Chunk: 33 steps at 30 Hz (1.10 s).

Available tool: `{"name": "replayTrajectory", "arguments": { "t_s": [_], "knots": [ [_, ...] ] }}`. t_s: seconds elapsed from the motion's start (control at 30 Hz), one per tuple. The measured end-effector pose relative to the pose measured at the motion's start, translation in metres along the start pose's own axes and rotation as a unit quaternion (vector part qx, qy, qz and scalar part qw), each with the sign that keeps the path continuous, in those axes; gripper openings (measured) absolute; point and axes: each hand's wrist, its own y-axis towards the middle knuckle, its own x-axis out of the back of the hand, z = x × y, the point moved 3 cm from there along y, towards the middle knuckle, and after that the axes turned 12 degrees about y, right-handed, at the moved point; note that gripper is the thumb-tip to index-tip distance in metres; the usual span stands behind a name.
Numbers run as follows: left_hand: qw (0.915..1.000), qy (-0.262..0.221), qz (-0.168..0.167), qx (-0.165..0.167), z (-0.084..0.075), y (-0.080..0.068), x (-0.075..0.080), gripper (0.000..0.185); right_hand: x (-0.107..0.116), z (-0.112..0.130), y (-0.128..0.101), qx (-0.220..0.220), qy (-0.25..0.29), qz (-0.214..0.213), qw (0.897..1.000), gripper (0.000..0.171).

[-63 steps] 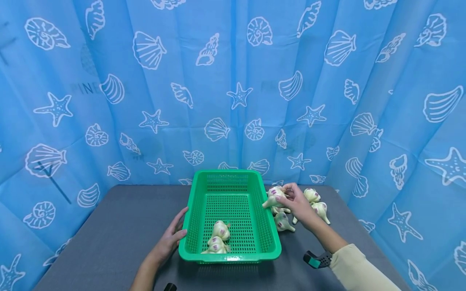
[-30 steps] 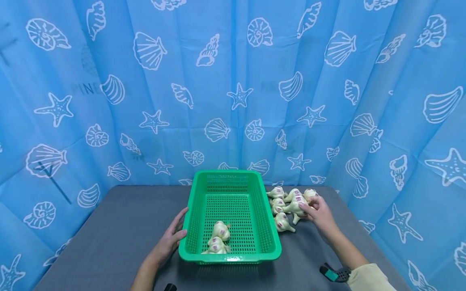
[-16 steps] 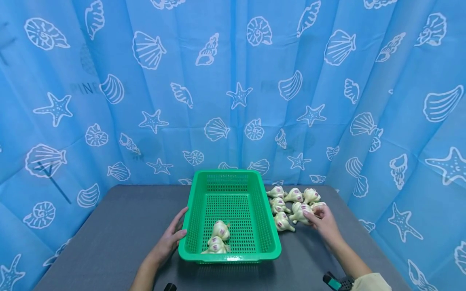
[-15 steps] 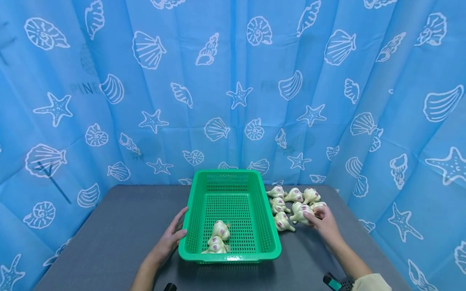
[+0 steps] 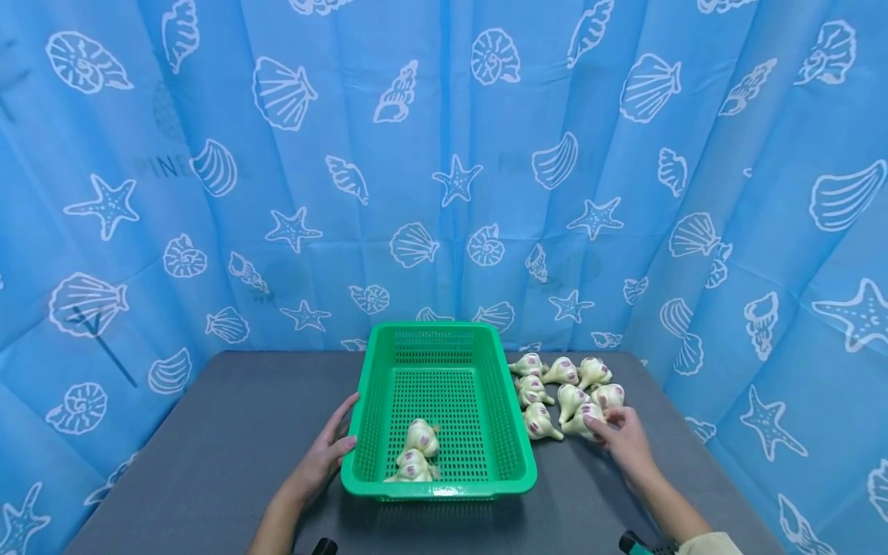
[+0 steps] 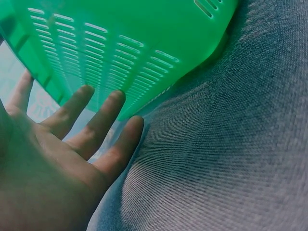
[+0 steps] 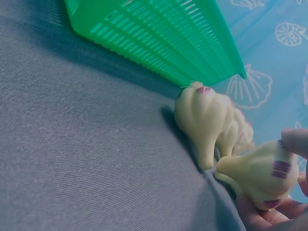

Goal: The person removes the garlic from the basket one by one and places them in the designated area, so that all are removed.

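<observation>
In the head view a green plastic basket (image 5: 444, 489) stands on the table, with two garlic bulbs (image 5: 419, 439) near its front left. My left hand (image 5: 322, 462) touches the basket's left side; in the left wrist view its straight fingers (image 6: 108, 108) lie against the slotted wall. To the right of the basket, my right hand (image 5: 627, 447) holds a garlic bulb (image 5: 581, 423) between thumb and fingers, at the front of a cluster. The right wrist view shows this held bulb (image 7: 269, 173), with purple marks, its stem pointing toward the neighbouring bulbs.
Several more garlic bulbs (image 5: 541, 422) lie close together along the basket's right side. Grey cloth (image 5: 229, 455) covers the table. A blue curtain (image 5: 444, 254) with white shell prints hangs behind and at both sides.
My right hand has carried a garlic bulb from beside the basket's right rim rightward, then toward the front of the cluster. The left hand and basket have stayed put.
</observation>
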Motion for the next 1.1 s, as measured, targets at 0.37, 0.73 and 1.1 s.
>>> {"name": "replayTrajectory", "arguments": {
  "t_s": [0.37, 0.73, 1.1],
  "knots": [
    [1.0, 0.003, -0.002, -0.001, 0.003, 0.001, 0.0, 0.066, 0.004, -0.013, 0.001, -0.011, 0.006, 0.002, 1.0, 0.044],
    [1.0, -0.001, 0.002, -0.004, 0.002, 0.001, 0.0, 0.066, 0.006, -0.017, 0.001, -0.01, -0.011, 0.0, 1.0, 0.053],
    [0.9999, -0.004, 0.007, -0.01, 0.001, 0.0, 0.001, 0.066, 0.007, -0.019, 0.001, -0.003, -0.022, 0.012, 1.0, 0.05]
  ]
}}
